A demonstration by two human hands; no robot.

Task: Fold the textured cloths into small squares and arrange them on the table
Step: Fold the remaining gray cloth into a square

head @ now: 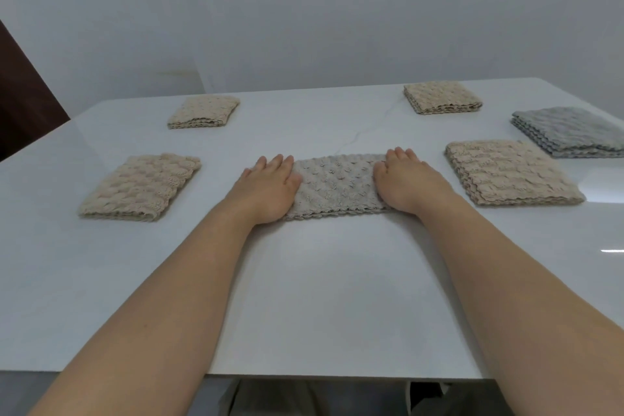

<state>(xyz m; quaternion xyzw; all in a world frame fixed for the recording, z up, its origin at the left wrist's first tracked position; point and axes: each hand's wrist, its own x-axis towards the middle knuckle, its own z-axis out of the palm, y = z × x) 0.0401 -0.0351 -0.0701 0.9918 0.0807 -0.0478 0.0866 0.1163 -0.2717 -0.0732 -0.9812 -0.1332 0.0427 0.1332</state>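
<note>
1. Our left hand [270,187] lay flat, palm down, on the left end of the grey-beige cloth [336,187]. The fingers were straight and close together, and they grasped nothing.
2. Our right hand [407,181] lay the same way on the right end of this cloth, open and pressing down, not gripping.
3. The grey-beige cloth was a long folded strip on the white table [320,297], in the middle of it. Only the part between our two hands was visible.
4. Left of the strip, well apart, lay a beige folded square [141,187].
5. Behind that square and left of the strip, much farther from us, lay a smaller-looking beige square [203,111].
6. Right of the strip, near our right hand but not touching it, lay another beige folded square [511,172].
7. Farther right and behind the strip, at the table edge, was a grey folded cloth [570,130], partly cut off by the frame.
8. Behind the strip on the right, in the far part of the table, lay one more beige square [441,98].
</note>
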